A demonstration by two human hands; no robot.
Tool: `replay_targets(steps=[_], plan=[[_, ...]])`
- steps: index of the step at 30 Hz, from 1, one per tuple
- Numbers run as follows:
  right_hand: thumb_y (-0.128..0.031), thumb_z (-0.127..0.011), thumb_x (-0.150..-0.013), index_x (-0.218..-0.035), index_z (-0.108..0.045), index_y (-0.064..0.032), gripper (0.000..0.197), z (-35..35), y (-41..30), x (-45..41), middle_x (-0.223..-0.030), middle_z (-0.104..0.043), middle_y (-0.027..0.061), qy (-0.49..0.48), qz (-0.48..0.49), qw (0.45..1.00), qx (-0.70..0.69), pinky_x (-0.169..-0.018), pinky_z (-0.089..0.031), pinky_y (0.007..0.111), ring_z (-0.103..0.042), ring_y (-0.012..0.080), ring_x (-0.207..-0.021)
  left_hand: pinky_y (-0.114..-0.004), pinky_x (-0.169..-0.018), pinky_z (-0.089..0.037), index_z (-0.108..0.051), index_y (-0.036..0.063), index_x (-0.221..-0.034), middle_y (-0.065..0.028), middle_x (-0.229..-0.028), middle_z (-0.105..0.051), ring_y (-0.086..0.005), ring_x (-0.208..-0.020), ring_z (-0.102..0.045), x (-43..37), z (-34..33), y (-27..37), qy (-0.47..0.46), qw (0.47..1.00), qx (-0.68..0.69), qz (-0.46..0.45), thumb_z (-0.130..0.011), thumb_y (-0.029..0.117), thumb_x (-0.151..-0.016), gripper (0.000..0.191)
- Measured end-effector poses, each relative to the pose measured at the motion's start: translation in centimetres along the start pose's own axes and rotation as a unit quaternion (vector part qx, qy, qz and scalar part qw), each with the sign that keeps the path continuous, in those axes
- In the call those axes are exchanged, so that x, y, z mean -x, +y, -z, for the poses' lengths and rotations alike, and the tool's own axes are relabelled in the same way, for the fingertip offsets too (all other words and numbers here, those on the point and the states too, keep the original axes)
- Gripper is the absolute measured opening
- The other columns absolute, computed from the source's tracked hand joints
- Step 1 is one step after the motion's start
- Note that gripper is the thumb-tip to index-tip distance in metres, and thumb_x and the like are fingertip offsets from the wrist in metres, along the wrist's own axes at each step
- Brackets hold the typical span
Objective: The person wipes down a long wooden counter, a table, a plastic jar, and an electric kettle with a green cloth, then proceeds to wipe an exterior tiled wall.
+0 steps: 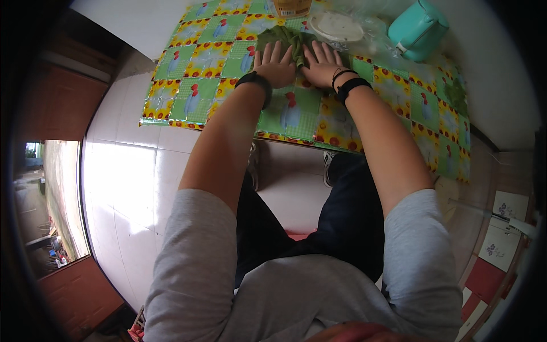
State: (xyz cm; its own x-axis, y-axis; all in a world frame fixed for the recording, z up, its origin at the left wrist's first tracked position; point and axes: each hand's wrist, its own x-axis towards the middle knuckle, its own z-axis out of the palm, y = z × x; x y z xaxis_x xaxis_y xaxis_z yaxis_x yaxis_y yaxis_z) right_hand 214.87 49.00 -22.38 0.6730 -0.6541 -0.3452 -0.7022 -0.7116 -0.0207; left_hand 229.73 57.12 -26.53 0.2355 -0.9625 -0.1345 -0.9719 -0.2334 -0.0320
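A dark green cloth [283, 35] lies crumpled on a table covered with a patterned plastic tablecloth [200, 66]. My left hand [275, 67] rests palm down at the cloth's left part, fingers spread and pointing away from me. On the right part, my right hand [321, 65] is also laid palm down with its fingers apart. Between my two thumbs the cloth rises in a bunched fold. Neither hand is closed around it, and my palms hide some of the cloth.
Beyond my right hand are a round white lid or plate [336, 26] and clear plastic film [376, 28]. A turquoise electric kettle [416, 32] stands at the back right. A brown packet [291, 7] is at the far edge. Some green material [456, 96] lies at the table's right side.
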Motion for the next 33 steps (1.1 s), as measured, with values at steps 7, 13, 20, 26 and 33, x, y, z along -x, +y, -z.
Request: replay_targets(steps=[7, 13, 20, 26, 33], plan=[[-0.056, -0.029, -0.100, -0.158, 0.004, -0.0237, 0.074, -0.8, 0.0, 5.2, -0.164, 0.013, 0.0041, -0.037, -0.013, 0.999, -0.012, -0.123, 0.001, 0.044, 0.012, 0.0245, -0.151, -0.055, -0.119, -0.004, -0.009, 0.0202, -0.158, -0.0160, -0.164, -0.003, -0.0374, -0.151, -0.003, 5.7, 1.3, 2.3, -0.036, 0.997, 0.067, 0.009, -0.026, 0.053, -0.101, 0.067], [-0.058, -0.032, -0.098, -0.158, 0.003, -0.0220, 0.078, -1.8, -0.5, 8.7, -0.164, 0.014, 0.0060, -0.056, 0.008, 0.997, -0.045, -0.121, 0.006, 0.047, 0.017, 0.0276, -0.150, -0.054, -0.119, -0.003, -0.008, 0.0207, -0.158, -0.0163, -0.164, -0.001, -0.0374, -0.151, -0.001, 9.5, 1.6, 3.2, -0.066, 0.997, 0.047, 0.012, -0.024, 0.055, -0.101, 0.069], [-0.060, -0.031, -0.098, -0.158, 0.005, -0.0205, 0.080, -2.2, -1.3, 11.9, -0.164, 0.014, 0.0076, -0.060, 0.031, 0.997, -0.026, -0.122, 0.004, 0.047, 0.016, 0.0283, -0.150, -0.054, -0.120, -0.002, -0.010, 0.0220, -0.158, -0.0137, -0.164, -0.002, -0.0369, -0.151, 0.001, 12.2, 1.0, 3.1, -0.066, 0.997, 0.047, 0.001, -0.027, 0.059, -0.099, 0.072], [-0.060, -0.033, -0.097, -0.158, -0.001, -0.0172, 0.082, -3.7, -1.2, 14.0, -0.164, 0.008, 0.0118, -0.041, 0.054, 0.997, -0.024, -0.121, 0.003, 0.047, 0.012, 0.0311, -0.151, -0.055, -0.119, -0.002, -0.011, 0.0187, -0.158, -0.0165, -0.164, -0.003, -0.0391, -0.150, 0.000, 15.1, 0.9, 4.4, -0.051, 0.996, 0.067, -0.015, -0.026, 0.056, -0.100, 0.070], [-0.055, -0.044, -0.097, -0.157, -0.006, -0.0091, 0.085, -5.5, -2.1, 16.5, -0.162, 0.003, 0.0217, -0.003, 0.103, 0.995, -0.003, -0.119, 0.003, 0.053, 0.008, 0.0398, -0.150, -0.056, -0.119, -0.006, -0.019, 0.0154, -0.157, -0.0203, -0.162, -0.013, -0.0412, -0.149, -0.008, 18.9, -0.5, 4.7, 0.044, 0.997, 0.010, -0.070, -0.033, 0.050, -0.100, 0.068]])
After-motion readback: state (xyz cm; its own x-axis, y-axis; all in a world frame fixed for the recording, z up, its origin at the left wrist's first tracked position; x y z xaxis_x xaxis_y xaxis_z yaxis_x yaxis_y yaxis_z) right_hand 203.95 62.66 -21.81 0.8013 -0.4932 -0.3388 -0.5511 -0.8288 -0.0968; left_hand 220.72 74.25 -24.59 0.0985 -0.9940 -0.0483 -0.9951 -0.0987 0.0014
